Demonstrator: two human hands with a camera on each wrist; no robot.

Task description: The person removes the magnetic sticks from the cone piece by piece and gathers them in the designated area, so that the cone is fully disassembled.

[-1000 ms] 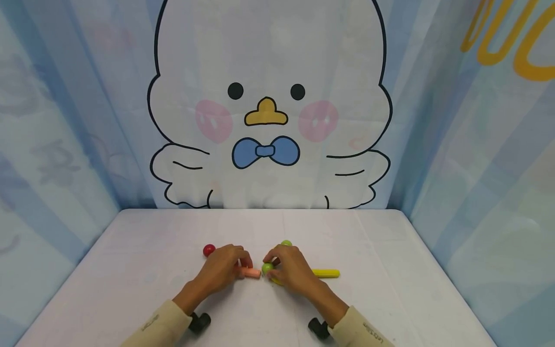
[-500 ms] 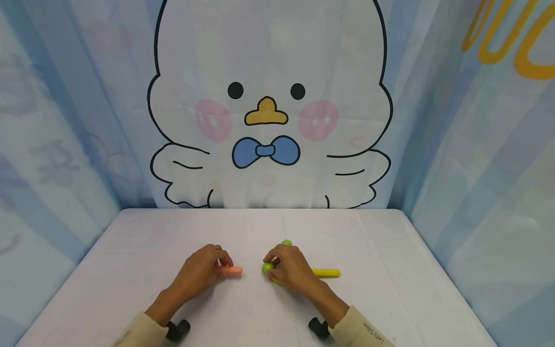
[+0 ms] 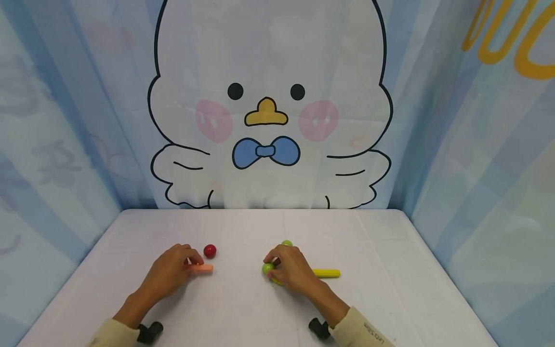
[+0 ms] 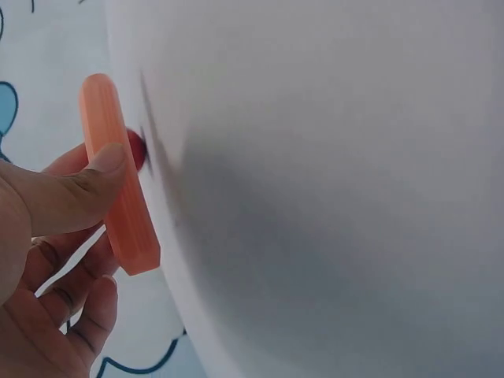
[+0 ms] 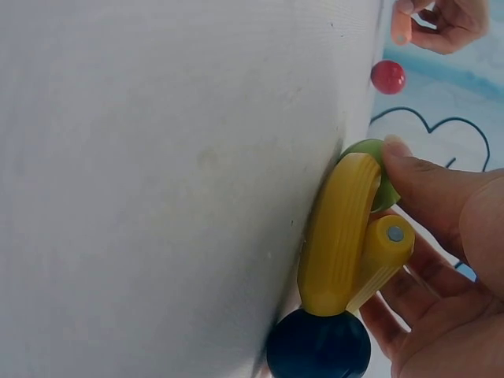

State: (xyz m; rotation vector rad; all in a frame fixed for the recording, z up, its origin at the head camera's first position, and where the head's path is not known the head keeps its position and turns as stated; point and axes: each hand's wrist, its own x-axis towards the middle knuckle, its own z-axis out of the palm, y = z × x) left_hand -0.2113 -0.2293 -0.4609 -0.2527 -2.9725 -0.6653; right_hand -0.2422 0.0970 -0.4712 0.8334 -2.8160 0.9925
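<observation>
My left hand pinches an orange rod between thumb and fingers at the left of the table; the rod's faceted side shows in the left wrist view. A red ball lies just behind the rod's free end. Near the middle, my right hand pinches a green ball. In the right wrist view that ball touches the end of a ribbed yellow rod, whose other end meets a dark blue ball. A second yellow rod with a metal tip lies alongside.
Behind the right hand sits another green ball, partly hidden. A yellow rod sticks out to its right. The white tablecloth ends at a curtain with a cartoon bird; curtains also hang at both sides.
The left hand has moved left with the orange rod, away from the green ball, and the red ball is now uncovered in the head view. The right hand has stayed in place.
</observation>
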